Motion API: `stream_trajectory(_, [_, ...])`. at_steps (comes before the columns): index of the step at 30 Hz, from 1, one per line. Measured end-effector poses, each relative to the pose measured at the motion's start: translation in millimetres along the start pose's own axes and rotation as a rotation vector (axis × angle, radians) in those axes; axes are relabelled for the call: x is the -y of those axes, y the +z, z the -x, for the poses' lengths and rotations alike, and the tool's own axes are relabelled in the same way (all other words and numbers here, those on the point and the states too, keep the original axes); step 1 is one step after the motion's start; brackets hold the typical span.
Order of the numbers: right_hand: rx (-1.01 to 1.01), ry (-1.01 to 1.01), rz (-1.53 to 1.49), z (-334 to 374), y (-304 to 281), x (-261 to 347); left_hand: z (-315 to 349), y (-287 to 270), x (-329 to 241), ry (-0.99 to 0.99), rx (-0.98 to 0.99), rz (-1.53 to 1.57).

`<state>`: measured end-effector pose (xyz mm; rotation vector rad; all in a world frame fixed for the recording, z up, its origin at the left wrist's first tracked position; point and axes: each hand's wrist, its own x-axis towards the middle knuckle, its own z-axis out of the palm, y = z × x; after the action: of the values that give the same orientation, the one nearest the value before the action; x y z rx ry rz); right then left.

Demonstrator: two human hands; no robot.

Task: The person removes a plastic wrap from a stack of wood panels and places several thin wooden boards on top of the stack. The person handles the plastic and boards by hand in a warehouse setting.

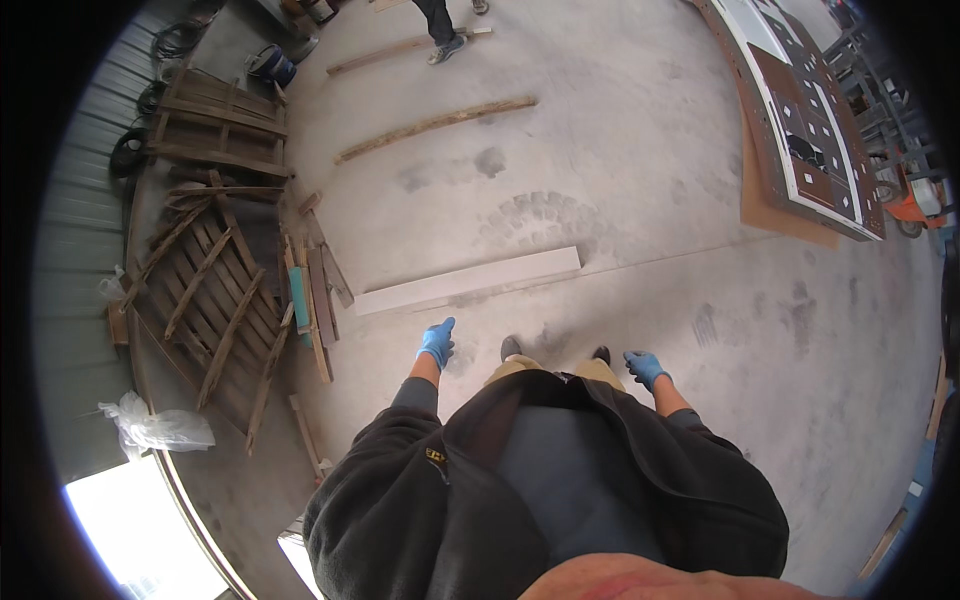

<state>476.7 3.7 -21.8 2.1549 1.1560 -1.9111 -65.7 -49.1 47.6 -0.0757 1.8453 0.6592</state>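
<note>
My left hand, in a blue glove, hangs in the air with a finger stretched forward and nothing visible in it. My right hand, gloved in blue too, is held out past my right shoe, its fingers loosely apart and no object showing in them. A long pale beam lies on the concrete floor ahead of my feet. Its near left part is the thing closest to my left hand, but the two look apart. Neither hand touches anything that I can see.
Wooden pallets and loose boards are piled at the left wall. Farther ahead lies a wooden batten, near another person's shoe. A large brown-and-white panel stands at the right. Plastic wrap lies at lower left.
</note>
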Motion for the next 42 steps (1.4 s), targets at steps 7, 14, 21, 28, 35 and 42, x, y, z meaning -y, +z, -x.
stream_trajectory(7, [-0.031,-0.224,-0.001,-7.7,-82.5,-21.3,59.3,61.3,62.6,0.054,-0.009,0.060])
stream_trajectory(14, [-0.132,-0.218,0.097,-25.3,-212.2,-138.8,112.9,191.5,134.2,-0.009,0.086,0.072])
stream_trajectory(21, [-0.097,-0.067,0.252,-1.6,-273.4,-249.6,131.5,255.5,168.7,0.077,0.111,0.044])
stream_trajectory(28, [-0.032,0.033,-0.089,52.4,-260.2,-228.0,124.6,254.3,196.9,0.023,0.064,-0.019])
stream_trajectory(35, [0.014,-0.103,0.236,27.5,-320.0,-202.1,180.7,282.7,242.2,0.038,-0.002,0.155])
stream_trajectory(42, [0.055,-0.424,0.263,27.4,-450.4,-205.8,235.9,391.2,330.7,-0.040,-0.069,0.349])
